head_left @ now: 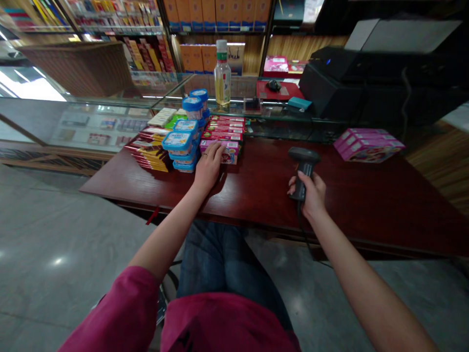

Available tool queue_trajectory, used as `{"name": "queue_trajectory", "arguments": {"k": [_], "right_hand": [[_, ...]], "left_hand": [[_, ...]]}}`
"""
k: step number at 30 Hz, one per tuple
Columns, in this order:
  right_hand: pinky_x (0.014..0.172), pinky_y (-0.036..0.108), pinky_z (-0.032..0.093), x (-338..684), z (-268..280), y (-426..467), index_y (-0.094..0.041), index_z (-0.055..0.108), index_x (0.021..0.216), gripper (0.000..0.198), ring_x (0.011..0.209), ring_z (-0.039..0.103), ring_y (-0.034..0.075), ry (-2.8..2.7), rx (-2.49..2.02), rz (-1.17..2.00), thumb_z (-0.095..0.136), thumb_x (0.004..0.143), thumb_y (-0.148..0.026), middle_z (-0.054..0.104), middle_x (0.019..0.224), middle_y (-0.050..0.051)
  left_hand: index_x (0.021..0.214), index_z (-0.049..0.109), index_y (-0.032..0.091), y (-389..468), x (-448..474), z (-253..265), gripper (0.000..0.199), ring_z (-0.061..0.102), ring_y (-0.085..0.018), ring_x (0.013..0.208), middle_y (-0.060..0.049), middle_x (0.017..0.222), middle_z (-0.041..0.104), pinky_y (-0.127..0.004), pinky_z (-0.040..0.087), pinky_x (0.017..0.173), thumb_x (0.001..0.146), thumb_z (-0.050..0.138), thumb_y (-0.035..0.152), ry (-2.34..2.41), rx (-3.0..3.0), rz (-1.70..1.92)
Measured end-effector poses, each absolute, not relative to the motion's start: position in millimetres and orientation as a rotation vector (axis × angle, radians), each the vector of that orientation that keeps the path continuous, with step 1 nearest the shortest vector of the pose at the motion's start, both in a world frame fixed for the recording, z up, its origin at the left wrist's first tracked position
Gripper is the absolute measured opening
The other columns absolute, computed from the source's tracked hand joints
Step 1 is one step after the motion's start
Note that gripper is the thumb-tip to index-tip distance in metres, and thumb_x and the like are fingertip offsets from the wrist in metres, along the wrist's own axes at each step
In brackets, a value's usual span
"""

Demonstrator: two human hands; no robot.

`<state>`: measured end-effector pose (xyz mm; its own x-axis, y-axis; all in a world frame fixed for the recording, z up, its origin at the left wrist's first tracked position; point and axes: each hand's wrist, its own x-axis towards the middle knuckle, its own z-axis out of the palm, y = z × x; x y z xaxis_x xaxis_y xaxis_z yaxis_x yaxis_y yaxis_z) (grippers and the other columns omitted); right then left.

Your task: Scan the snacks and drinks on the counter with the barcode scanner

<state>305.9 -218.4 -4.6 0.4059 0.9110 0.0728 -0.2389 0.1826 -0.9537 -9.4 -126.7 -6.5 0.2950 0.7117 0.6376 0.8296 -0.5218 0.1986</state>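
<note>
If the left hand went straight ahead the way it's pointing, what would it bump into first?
Likely the purple box, which the left hand seems to touch; the red boxes lie just behind.

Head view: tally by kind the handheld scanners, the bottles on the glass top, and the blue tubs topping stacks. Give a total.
Handheld scanner, in the right hand: 1
Bottle: 1
Blue tubs topping stacks: 4
Total: 6

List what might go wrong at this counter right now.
The left hand is on a purple box close beside the stacked blue-lidded tubs; a sideways bump might topple them.
The black scanner in the right hand has a cable hanging past the edge of the counter; it might snag and tug the scanner.
</note>
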Motion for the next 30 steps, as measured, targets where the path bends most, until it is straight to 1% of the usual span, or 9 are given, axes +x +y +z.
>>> {"name": "queue_trajectory", "arguments": {"k": [3, 5, 8, 13, 20, 22, 25, 28, 30], "right_hand": [[0.038, 0.022, 0.051, 338.8, -5.6, -219.1, -0.023, 0.06, 0.093, 0.047, 0.039, 0.058, 0.011, -0.784, -1.089, 0.818, 0.091, 0.067, -0.047, 0.071, 0.064, -0.004], [0.039, 0.022, 0.05, 365.9, -7.2, -218.7, -0.023, 0.059, 0.092, 0.046, 0.039, 0.057, 0.011, -0.763, -1.095, 0.725, 0.09, 0.068, -0.047, 0.069, 0.063, -0.005], [0.042, 0.023, 0.052, 413.1, -10.8, -220.4, -0.024, 0.057, 0.092, 0.047, 0.041, 0.057, 0.01, -0.718, -1.115, 0.585, 0.091, 0.068, -0.045, 0.069, 0.066, -0.007], [0.05, 0.026, 0.058, 488.4, -16.9, -236.9, -0.026, 0.059, 0.102, 0.055, 0.05, 0.062, 0.01, -0.748, -1.144, 0.555, 0.094, 0.059, -0.027, 0.074, 0.087, -0.006], [0.052, 0.027, 0.059, 525.2, -23.1, -246.3, -0.026, 0.06, 0.107, 0.048, 0.051, 0.066, 0.011, -0.601, -1.084, 0.537, 0.088, 0.068, -0.03, 0.081, 0.101, -0.003], [0.052, 0.027, 0.06, 524.8, -23.9, -243.5, -0.026, 0.061, 0.109, 0.047, 0.051, 0.066, 0.01, -0.59, -1.098, 0.526, 0.087, 0.07, -0.031, 0.082, 0.108, -0.001], [0.053, 0.028, 0.061, 523.1, -23.8, -241.4, -0.025, 0.062, 0.113, 0.047, 0.052, 0.066, 0.01, -0.587, -1.117, 0.528, 0.085, 0.073, -0.034, 0.082, 0.114, 0.002], [0.055, 0.028, 0.061, 523.0, -22.7, -242.4, -0.025, 0.062, 0.11, 0.042, 0.052, 0.066, 0.01, -0.583, -1.11, 0.525, 0.083, 0.076, -0.035, 0.082, 0.114, 0.003], [0.054, 0.027, 0.06, 523.8, -22.5, -243.3, -0.025, 0.062, 0.108, 0.038, 0.052, 0.065, 0.01, -0.579, -1.104, 0.519, 0.081, 0.077, -0.035, 0.082, 0.11, 0.002]], "left_hand": [[0.152, 0.054, 0.014, -131.8, 7.3, -4.4, 0.047, 0.041, -0.029, 0.16, -0.016, 0.163, 0.054, -0.05, 0.037, 0.133, 0.108, 0.038, 0.012, -1.32, -2.428, -1.053], [0.154, 0.053, 0.015, -135.2, 29.4, -3.8, 0.05, 0.042, -0.029, 0.16, -0.015, 0.163, 0.054, -0.049, 0.036, 0.133, 0.106, 0.04, 0.011, -1.171, -2.531, -1.028], [0.155, 0.053, 0.016, -140.3, 83.0, -5.1, 0.055, 0.048, -0.028, 0.156, -0.014, 0.161, 0.056, -0.046, 0.041, 0.131, 0.101, 0.043, 0.008, -0.981, -2.707, -0.985], [0.159, 0.045, 0.016, -144.3, 207.8, -14.5, 0.063, 0.054, -0.027, 0.15, -0.016, 0.164, 0.051, -0.041, 0.05, 0.123, 0.097, 0.05, 0.01, -0.908, -2.958, -1.008], [0.168, 0.028, 0.017, -97.4, 367.6, -25.9, 0.084, 0.038, -0.032, 0.161, -0.02, 0.173, 0.035, -0.048, 0.043, 0.128, 0.091, 0.062, 0.011, -0.786, -3.1, -1.128], [0.167, 0.029, 0.013, -76.9, 401.4, -25.1, 0.084, 0.032, -0.034, 0.164, -0.022, 0.173, 0.034, -0.05, 0.036, 0.133, 0.092, 0.066, 0.015, -0.827, -3.058, -1.17], [0.167, 0.03, 0.016, -55.6, 436.0, -24.2, 0.078, 0.024, -0.034, 0.167, -0.02, 0.175, 0.032, -0.053, 0.027, 0.136, 0.097, 0.064, 0.025, -0.896, -2.991, -1.264], [0.164, 0.037, 0.021, -52.8, 446.9, -22.7, 0.07, 0.023, -0.035, 0.167, -0.018, 0.174, 0.037, -0.057, 0.028, 0.135, 0.1, 0.064, 0.031, -0.918, -2.95, -1.29], [0.158, 0.046, 0.021, -58.2, 444.5, -20.1, 0.061, 0.029, -0.036, 0.165, -0.018, 0.171, 0.043, -0.059, 0.031, 0.132, 0.1, 0.065, 0.03, -0.894, -2.933, -1.248]]}}
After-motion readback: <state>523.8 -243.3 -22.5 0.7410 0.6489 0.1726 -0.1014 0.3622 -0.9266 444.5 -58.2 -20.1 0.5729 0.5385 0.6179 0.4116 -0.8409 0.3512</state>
